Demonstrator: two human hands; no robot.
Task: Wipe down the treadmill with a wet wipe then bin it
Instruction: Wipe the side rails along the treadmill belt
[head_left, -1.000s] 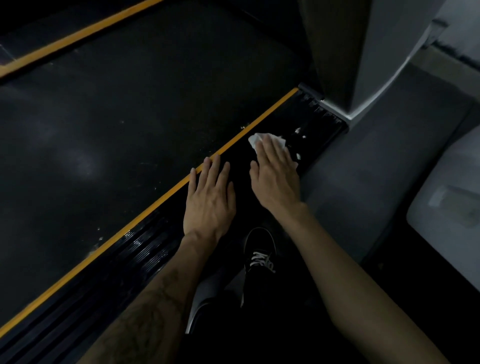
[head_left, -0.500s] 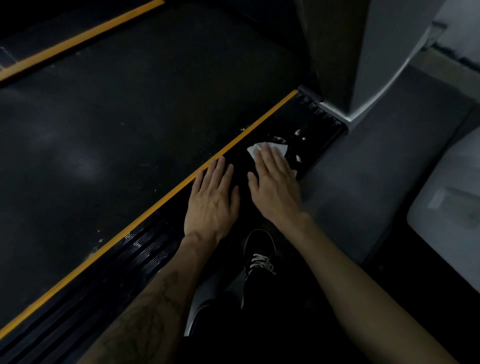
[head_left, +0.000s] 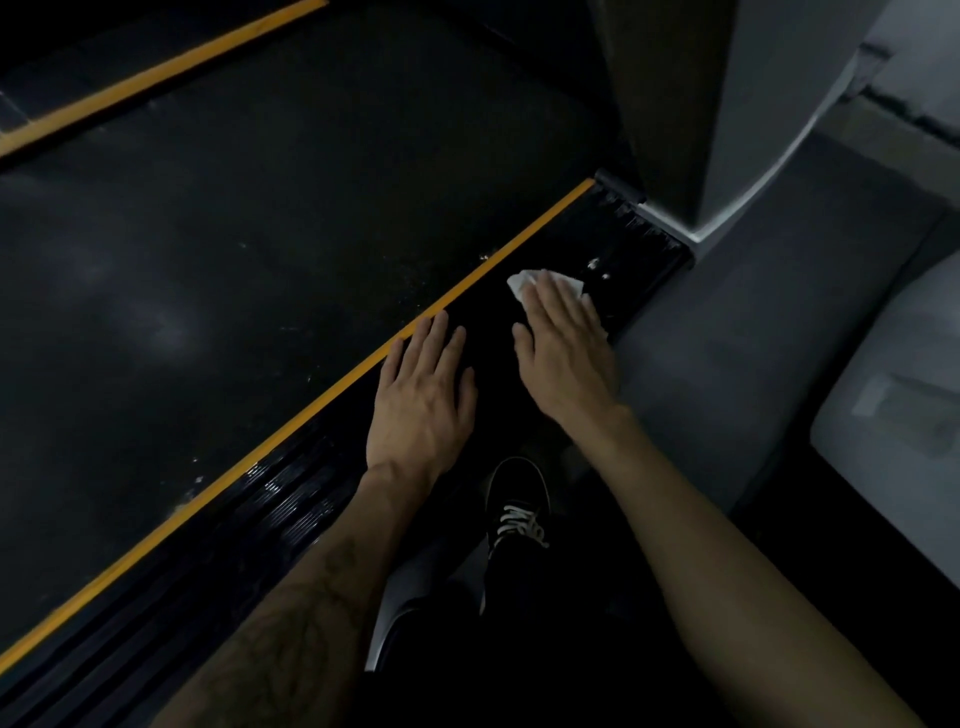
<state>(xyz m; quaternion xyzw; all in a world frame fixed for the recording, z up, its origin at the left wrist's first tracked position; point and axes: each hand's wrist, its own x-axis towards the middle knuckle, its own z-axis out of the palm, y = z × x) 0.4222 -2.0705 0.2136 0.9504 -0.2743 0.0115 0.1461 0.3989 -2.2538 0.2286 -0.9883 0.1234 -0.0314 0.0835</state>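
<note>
The person is crouching beside the treadmill (head_left: 270, 270), and both hands are lying on its black ribbed side rail (head_left: 291, 499). The right hand (head_left: 566, 353) is pressing flat on the white wet wipe (head_left: 524, 283), with its fingers straight and close together and the thumb held out to the side; the wipe is lying under the fingertips, and only its crumpled far edge is peeking out beyond them. Just past that hand, a few pale specks are showing on the rail, and beyond those the grey upright post (head_left: 753, 104) of the machine is rising from the rail's end. The left hand (head_left: 423, 400) is resting palm down just beside the right one, apart from it and touching no wipe, its fingers straight and slightly fanned, with the fingertips reaching the yellow stripe (head_left: 311, 421) that is running along the rail's inner edge. Beyond that stripe the dark belt (head_left: 208, 234) is stretching away from both hands. Below the hands, between the two forearms, a black shoe with white laces (head_left: 517, 512) is standing on the floor. Out past the right hand, grey flooring (head_left: 753, 353) is lying alongside the rail.
</note>
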